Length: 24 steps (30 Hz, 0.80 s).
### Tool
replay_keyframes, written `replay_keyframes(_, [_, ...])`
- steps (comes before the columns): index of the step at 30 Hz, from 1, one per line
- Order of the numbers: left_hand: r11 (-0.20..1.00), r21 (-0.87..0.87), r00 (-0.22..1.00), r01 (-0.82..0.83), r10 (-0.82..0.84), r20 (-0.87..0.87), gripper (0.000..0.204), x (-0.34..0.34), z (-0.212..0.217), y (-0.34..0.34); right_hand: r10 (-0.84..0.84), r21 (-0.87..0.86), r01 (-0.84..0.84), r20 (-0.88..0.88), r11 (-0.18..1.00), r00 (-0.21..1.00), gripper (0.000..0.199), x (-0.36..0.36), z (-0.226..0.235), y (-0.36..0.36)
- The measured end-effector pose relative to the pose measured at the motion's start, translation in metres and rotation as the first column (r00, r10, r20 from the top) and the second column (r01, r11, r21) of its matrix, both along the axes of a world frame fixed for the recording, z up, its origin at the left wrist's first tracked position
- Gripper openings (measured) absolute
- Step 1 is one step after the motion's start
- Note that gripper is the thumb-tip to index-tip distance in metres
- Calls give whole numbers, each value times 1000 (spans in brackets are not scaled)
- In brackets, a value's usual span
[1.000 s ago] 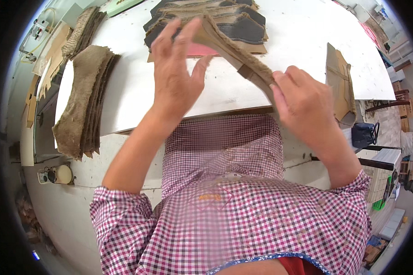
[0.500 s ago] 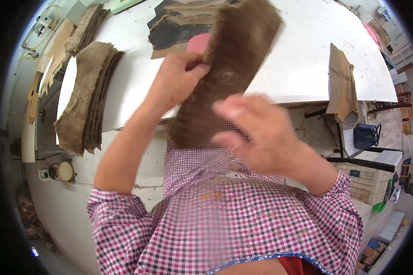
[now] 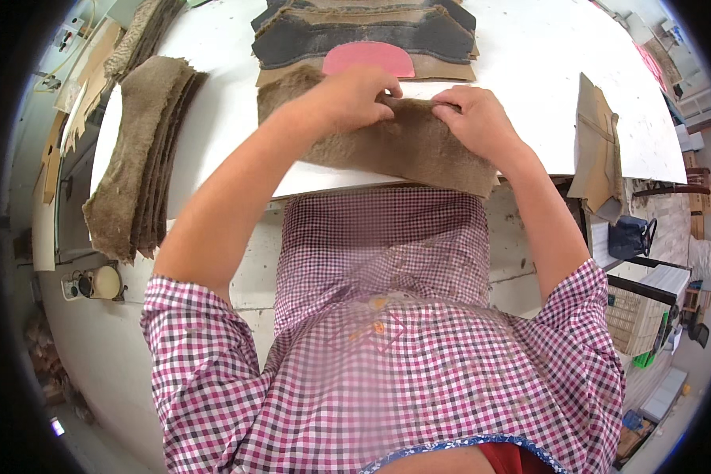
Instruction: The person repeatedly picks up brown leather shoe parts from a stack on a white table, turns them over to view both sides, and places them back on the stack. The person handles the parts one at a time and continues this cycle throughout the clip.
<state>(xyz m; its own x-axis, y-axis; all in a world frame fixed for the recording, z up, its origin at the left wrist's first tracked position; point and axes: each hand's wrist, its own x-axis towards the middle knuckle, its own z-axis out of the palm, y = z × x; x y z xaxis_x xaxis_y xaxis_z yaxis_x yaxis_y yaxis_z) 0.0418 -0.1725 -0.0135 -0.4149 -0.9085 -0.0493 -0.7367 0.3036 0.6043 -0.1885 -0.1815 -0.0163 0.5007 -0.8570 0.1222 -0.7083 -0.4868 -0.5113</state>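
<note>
A brown piece of plush fabric (image 3: 399, 150) lies across the near edge of the white table, in front of me. My left hand (image 3: 355, 99) pinches its far edge near the middle. A short way to the right, my right hand (image 3: 478, 122) has thumb and fingers closed on the same edge. Just beyond it sits a pink half-round piece (image 3: 369, 60), on a layered stack of dark grey and brown cut pieces (image 3: 292, 45). The fabric's left end sticks out beyond my left forearm.
On the table's left side stands a pile of brown plush pieces (image 3: 138, 150), with another pile (image 3: 142, 35) behind. Tan folded pieces (image 3: 596, 150) hang over the right edge of the white table (image 3: 545, 71). A dark blue bag (image 3: 632, 235) and a crate (image 3: 636, 320) are at the right.
The plush piece has gone from being held up and tilted to lying lengthwise along the table edge. My right hand, blurred and loose before, now grips it, and the pink piece is uncovered.
</note>
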Motion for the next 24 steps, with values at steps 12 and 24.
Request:
replay_keyframes(12, [789,-607,995,-94,93,-32,42,-21,-56,61,11,-152,-38,-175,988,985,17,-2,-8,-8])
replay_keyframes(24, [824,-528,977,-206,206,-59,42,-20,-55,66,155,-324,-201,-161,924,975,54,16,-49,47])
